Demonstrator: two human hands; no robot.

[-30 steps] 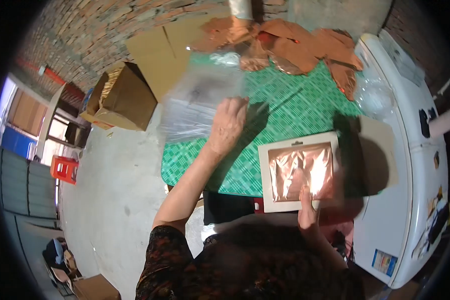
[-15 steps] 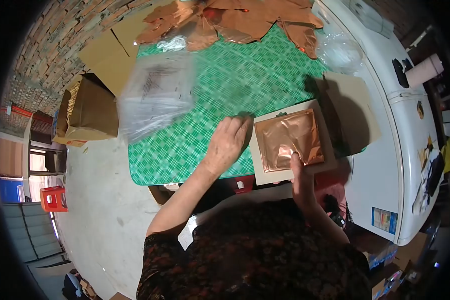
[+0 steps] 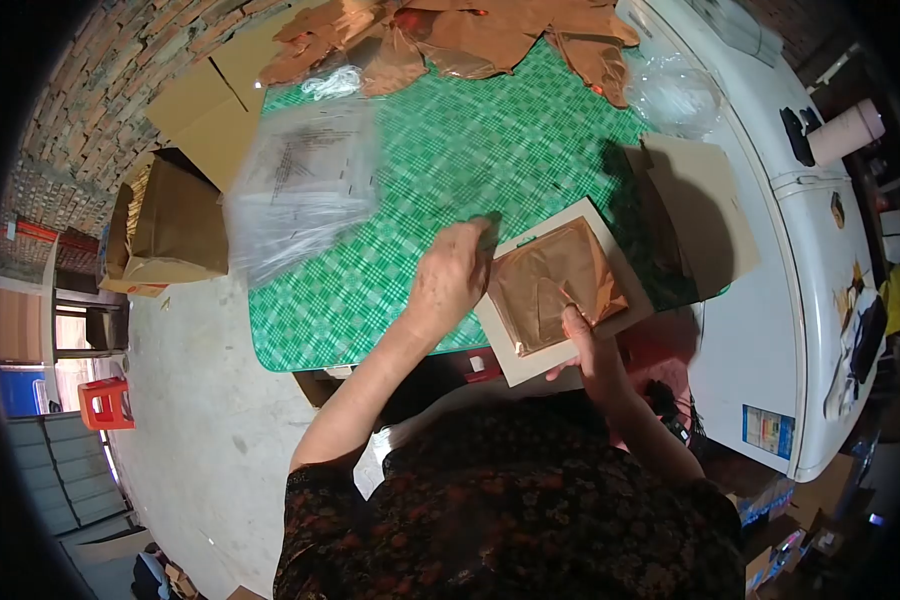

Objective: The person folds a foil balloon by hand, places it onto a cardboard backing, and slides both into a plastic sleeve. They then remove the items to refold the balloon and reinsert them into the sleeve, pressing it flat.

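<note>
A square beige board (image 3: 620, 328) carries a flat copper-coloured foil packet (image 3: 540, 290) on its upper face. My right hand (image 3: 588, 350) grips the board at its near right side, thumb over the packet and other fingers underneath. My left hand (image 3: 450, 270) is at the board's left edge, its fingers curled; whether they pinch anything is hidden. Both are above the near edge of the green checked tablecloth (image 3: 440, 150). Left of my left hand lies a stack of clear plastic bags (image 3: 300, 190) with printing on the top one.
Copper-coloured foil sheets (image 3: 470, 40) lie at the table's far side. A brown cardboard piece (image 3: 700, 210) is at the right, beside a white fridge (image 3: 750, 280). An open cardboard box (image 3: 175, 220) stands left, and a red stool (image 3: 107, 403) is farther left.
The board with the packet has turned and shifted a little left and down in my right hand. My left hand has moved slightly, staying by the board's left edge.
</note>
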